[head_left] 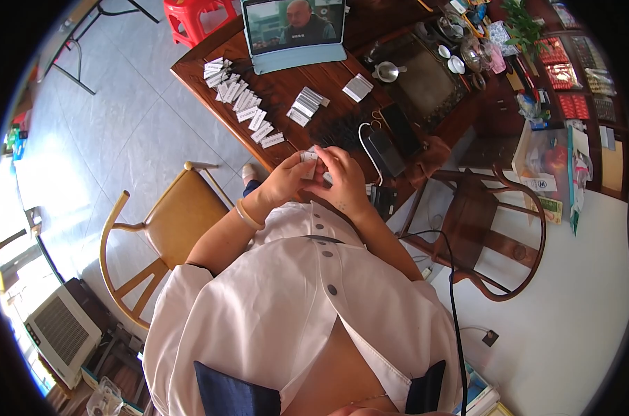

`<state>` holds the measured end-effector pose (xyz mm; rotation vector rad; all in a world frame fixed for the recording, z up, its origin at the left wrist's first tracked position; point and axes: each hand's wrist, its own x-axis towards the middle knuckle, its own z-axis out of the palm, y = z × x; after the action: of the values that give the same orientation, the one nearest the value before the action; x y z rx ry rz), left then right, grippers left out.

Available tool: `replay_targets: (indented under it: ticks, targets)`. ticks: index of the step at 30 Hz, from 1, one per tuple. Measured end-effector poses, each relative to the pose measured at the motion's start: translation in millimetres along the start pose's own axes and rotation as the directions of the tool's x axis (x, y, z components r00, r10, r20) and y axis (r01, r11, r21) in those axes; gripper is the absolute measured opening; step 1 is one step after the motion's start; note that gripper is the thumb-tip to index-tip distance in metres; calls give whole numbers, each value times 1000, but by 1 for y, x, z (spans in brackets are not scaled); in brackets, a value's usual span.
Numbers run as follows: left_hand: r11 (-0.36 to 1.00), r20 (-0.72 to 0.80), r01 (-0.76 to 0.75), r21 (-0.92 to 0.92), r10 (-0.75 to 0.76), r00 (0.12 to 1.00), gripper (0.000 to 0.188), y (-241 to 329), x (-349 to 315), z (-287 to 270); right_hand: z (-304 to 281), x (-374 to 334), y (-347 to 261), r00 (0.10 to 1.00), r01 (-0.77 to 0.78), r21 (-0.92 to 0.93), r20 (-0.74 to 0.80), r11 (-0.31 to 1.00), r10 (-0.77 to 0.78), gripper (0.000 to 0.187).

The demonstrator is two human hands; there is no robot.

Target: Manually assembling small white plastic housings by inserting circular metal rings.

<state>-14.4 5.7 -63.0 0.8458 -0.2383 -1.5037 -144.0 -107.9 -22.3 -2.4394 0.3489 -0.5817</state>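
Close to my body, at the table's near edge, both hands meet around a small white tag (309,157). My left hand (285,180) pinches it from the left, and the fingers of my right hand (346,183) close on it from the other side. Part of the tag is hidden by my fingers. Beyond my hands on the dark wooden table lies a long, loose row of white printed tags (243,100). To its right sit a neater stack of tags (306,105) and a smaller stack (357,87). Dark thin strands (334,129) spread out near these stacks.
A tablet (297,52) in a light blue case stands at the back, playing a video. Right of my hands lie a dark device (385,154) with a white cable, scissors (377,121) and a tea tray (425,80). Chairs (172,225) flank me; a black cable (454,312) hangs at right.
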Motion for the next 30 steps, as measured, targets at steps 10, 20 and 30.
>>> replay_targets:
  ticks: [10, 20, 30]
  targets:
    - [999, 66, -5, -44, 8, 998, 20, -6, 0, 0, 4, 0, -1, 999, 14, 24, 44, 1000, -15, 71]
    - [999, -5, 41, 0, -41, 999, 22, -2, -3, 6, 11, -4, 5, 999, -19, 59, 27, 998, 18, 67]
    - [1000, -55, 6, 16, -5, 998, 18, -19, 2, -10, 3, -5, 2, 990, -116, 154, 92, 981, 103, 73]
